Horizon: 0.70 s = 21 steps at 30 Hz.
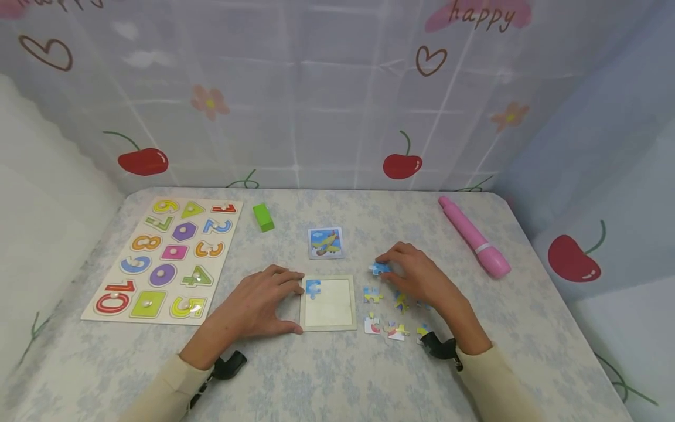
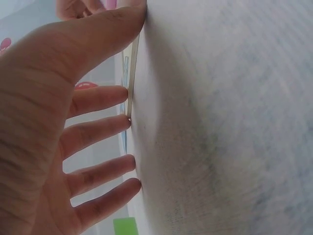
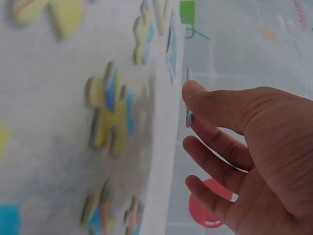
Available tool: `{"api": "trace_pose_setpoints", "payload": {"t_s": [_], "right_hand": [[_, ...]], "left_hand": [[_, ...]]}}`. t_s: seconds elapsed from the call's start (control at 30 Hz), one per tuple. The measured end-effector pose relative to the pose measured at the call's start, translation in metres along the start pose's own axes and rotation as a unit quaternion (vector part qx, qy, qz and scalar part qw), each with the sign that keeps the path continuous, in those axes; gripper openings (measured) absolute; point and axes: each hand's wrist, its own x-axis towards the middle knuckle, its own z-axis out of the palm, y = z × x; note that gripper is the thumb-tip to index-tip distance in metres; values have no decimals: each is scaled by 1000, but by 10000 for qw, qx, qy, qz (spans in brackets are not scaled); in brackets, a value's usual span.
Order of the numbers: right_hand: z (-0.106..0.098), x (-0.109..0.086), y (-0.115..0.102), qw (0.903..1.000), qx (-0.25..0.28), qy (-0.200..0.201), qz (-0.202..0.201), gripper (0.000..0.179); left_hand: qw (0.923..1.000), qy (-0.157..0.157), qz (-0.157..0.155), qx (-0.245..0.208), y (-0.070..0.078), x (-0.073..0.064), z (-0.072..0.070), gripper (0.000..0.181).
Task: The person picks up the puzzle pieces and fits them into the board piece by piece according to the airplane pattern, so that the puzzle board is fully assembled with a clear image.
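My right hand (image 1: 416, 271) pinches a blue jigsaw puzzle piece (image 1: 378, 268) between thumb and index finger; in the right wrist view the piece (image 3: 188, 117) shows edge-on, raised off the table. My left hand (image 1: 263, 300) is spread along the left side of a square puzzle tray (image 1: 354, 305), thumb at the lower corner and fingertips at the upper one. In the left wrist view its fingers (image 2: 98, 132) are nearly straight. One blue piece (image 1: 313, 287) lies in the tray's upper left corner. Several loose pieces (image 1: 372, 295) lie right of the tray, some under my right forearm.
A picture card of a yellow plane (image 1: 326, 242) lies behind the tray. A number-and-shape peg board (image 1: 174, 234) is on the left, with a green block (image 1: 263, 217) beside it. A pink cylindrical object (image 1: 474, 237) lies at the right. Curtains enclose the table.
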Motion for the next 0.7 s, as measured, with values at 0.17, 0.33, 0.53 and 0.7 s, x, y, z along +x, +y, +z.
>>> {"api": "trace_pose_setpoints", "payload": {"t_s": [0.17,0.33,0.53,0.7], "right_hand": [[-3,5,-14,9996,27,83,-264,34],[-5,10,-26,9991,-14,33,-412,33],[-7,17,-38,9990,-59,-78,-446,34],[-4,21,-46,9987,33,-148,-480,33]], "left_hand": [[10000,-36,-11,1,0,0,1,72],[10000,-61,-7,-5,1,1,0,72],[10000,-60,-25,37,1,1,1,72],[10000,-40,-29,46,1,1,0,72]]}}
